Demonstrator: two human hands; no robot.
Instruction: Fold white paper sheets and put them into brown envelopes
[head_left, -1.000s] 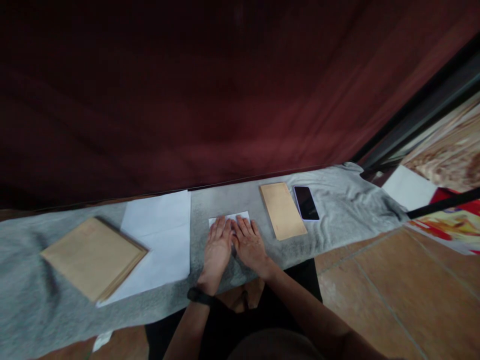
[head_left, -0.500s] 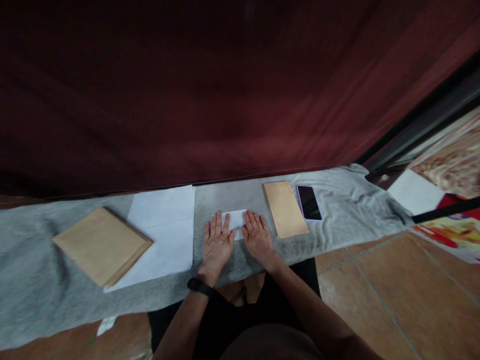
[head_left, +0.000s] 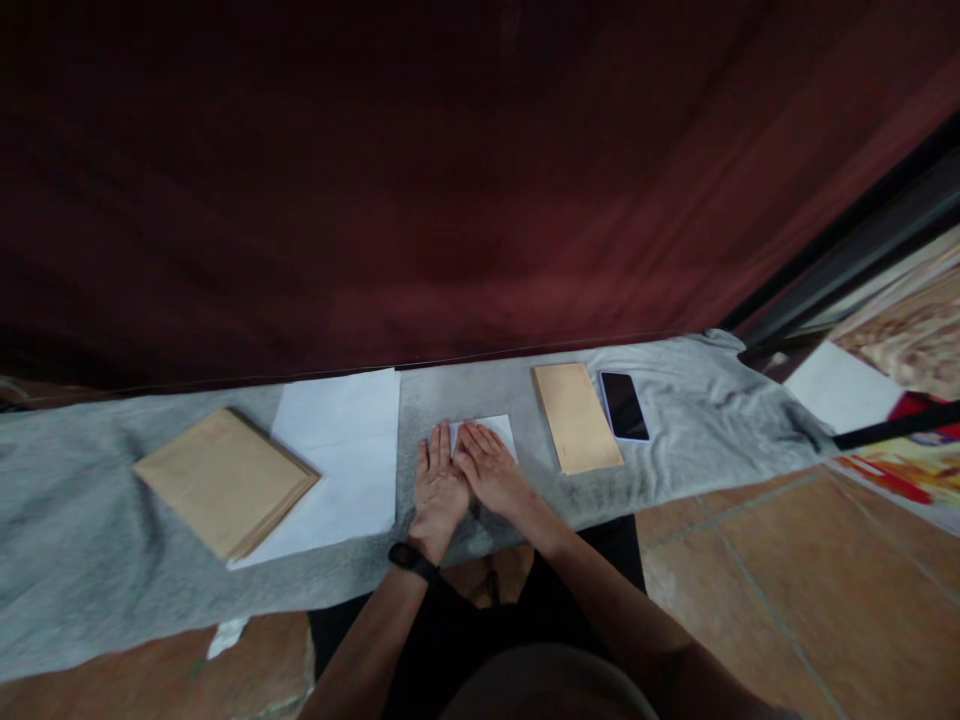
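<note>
A small folded white paper (head_left: 496,432) lies on the grey cloth (head_left: 675,440) in front of me. My left hand (head_left: 437,490) rests flat on its left part, fingers stretched out. My right hand (head_left: 489,468) lies flat beside it, fingers extended over the paper and touching the left hand. A black band sits on my left wrist.
A stack of white sheets (head_left: 337,455) and a pile of brown envelopes (head_left: 225,482) lie to the left. A single brown envelope (head_left: 576,416) and a dark phone (head_left: 624,405) lie to the right. A dark red curtain hangs behind; tiled floor is at the right.
Half a second ago my hands were spread apart on the paper's two ends; now they have come back together over its left part.
</note>
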